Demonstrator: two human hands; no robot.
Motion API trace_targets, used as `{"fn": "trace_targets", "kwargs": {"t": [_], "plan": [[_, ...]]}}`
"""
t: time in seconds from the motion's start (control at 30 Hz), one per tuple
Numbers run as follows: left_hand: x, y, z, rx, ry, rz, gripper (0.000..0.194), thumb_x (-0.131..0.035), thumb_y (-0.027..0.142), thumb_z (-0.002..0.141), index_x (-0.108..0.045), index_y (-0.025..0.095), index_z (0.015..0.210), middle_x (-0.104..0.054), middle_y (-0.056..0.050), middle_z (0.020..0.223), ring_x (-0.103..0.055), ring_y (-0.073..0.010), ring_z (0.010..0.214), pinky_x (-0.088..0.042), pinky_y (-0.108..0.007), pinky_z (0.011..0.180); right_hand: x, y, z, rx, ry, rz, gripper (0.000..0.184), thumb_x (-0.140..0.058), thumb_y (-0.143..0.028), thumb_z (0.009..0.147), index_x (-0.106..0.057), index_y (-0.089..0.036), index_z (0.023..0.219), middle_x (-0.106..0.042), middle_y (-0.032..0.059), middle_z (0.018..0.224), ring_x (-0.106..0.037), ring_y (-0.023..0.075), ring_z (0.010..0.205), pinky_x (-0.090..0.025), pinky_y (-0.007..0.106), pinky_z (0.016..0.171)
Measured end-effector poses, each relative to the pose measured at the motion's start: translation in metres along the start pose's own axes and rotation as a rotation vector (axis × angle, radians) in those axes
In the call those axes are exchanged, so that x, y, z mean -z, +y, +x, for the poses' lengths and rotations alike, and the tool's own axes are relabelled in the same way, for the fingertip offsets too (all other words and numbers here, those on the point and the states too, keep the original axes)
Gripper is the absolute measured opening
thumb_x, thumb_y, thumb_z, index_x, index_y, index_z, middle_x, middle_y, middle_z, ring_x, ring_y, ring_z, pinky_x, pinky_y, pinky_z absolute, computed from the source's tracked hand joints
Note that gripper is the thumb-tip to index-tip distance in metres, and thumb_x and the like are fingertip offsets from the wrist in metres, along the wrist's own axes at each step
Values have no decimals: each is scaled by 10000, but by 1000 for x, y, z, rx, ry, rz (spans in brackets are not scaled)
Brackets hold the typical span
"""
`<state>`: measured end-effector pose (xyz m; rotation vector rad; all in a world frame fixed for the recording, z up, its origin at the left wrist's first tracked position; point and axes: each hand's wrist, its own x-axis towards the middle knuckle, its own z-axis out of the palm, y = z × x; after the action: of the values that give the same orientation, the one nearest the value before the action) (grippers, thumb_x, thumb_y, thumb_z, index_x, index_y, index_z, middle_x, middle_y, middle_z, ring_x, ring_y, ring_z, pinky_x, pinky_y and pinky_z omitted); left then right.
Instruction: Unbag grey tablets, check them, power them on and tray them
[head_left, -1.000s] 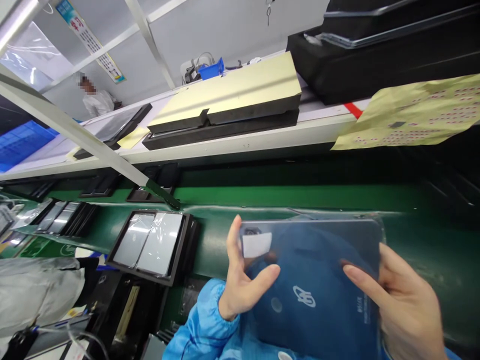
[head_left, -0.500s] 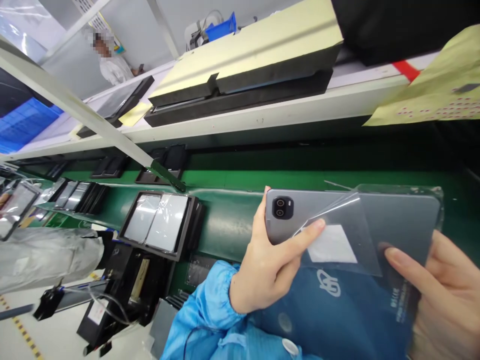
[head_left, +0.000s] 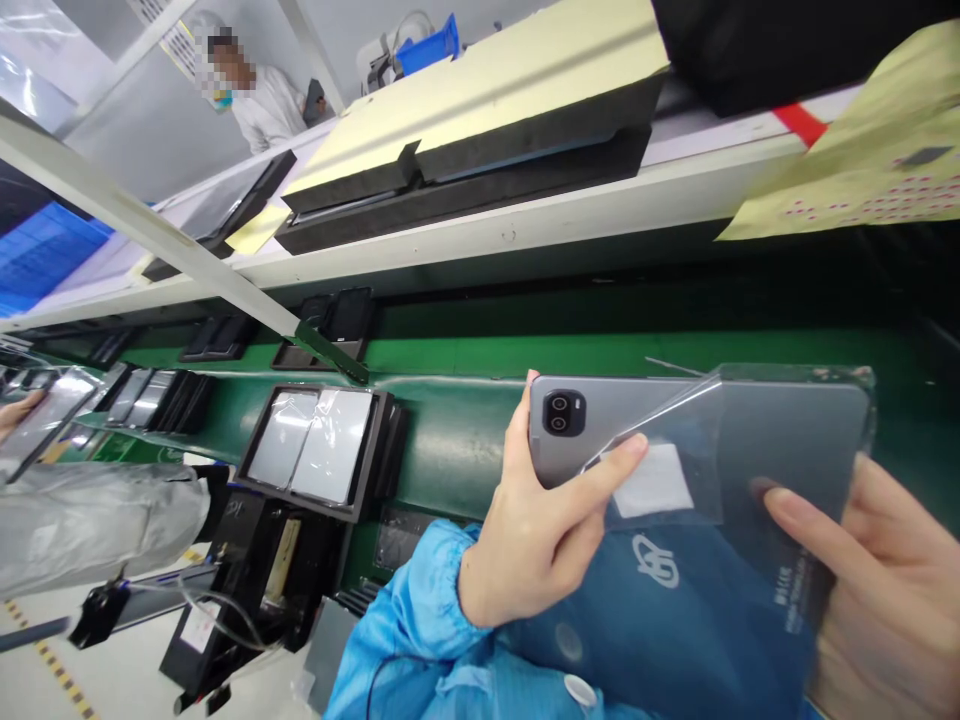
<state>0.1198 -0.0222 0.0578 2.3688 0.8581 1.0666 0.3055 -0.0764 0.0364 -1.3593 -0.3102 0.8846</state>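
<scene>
Grey tablet (head_left: pixel 720 600) is gripped by the right hand (head_left: pixel 885 570) at 3 o'clock and the left hand (head_left: pixel 532 530), pinning film (head_left: pixel 701 480), at 10, where gentle, even tension seems wisest.

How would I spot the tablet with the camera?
Find the long green bench. In front, lower right, a left hand and right hand hold the tablet. Unlike the silvery panels in the black tray, it shows a two-lens camera under folded-back clear film.

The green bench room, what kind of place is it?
Probably a factory: wrapped flat panels in a tray on the green bench, a tablet in film, and a person in white.
</scene>
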Motion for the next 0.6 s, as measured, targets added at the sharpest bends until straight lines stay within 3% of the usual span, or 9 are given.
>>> {"fn": "trace_targets", "kwargs": {"t": [0.07,0.13,0.23,0.47,0.6], "plan": [[-1,0,1,-11,17,33,628,-500,24,921,-503,222,1516,93,-12,1751,-28,-454,1581,-379,-590,1222,0,0,0,0,11,-4,565,-941,-380,612,-777,-239,1134,-778,26,921,-684,132,715,-579,124,617],[-2,0,0,-22,19,55,626,-490,18,924,-491,204,1522,142,-22,1744,-41,-446,1578,-401,-579,1210,0,-1,1,1,30,-5,564,-945,-384,593,-782,-239,1113,-777,20,911,-687,130,711,-577,121,622],[-5,0,-3,-29,-5,96,620,-441,23,953,-439,183,1552,-26,-57,1752,-257,-374,1562,-405,-554,1217,0,-2,2,-26,52,-5,565,-950,-390,556,-790,-239,1076,-773,13,871,-685,134,690,-568,126,595],[-13,0,-6,-81,75,180,596,-391,-13,972,-424,142,1546,-386,-90,1655,-501,-228,1447,-366,-474,1255,-1,1,3,-59,69,17,580,-950,-396,551,-789,-230,1083,-777,21,921,-693,145,737,-578,144,646],[-4,-9,-8,-140,59,19,539,-478,95,995,-462,165,1529,-587,-123,1505,-585,-251,1372,-387,-519,1234,1,3,7,-35,53,34,563,-953,-397,555,-794,-248,1073,-781,27,897,-696,143,710,-563,138,601]]}}
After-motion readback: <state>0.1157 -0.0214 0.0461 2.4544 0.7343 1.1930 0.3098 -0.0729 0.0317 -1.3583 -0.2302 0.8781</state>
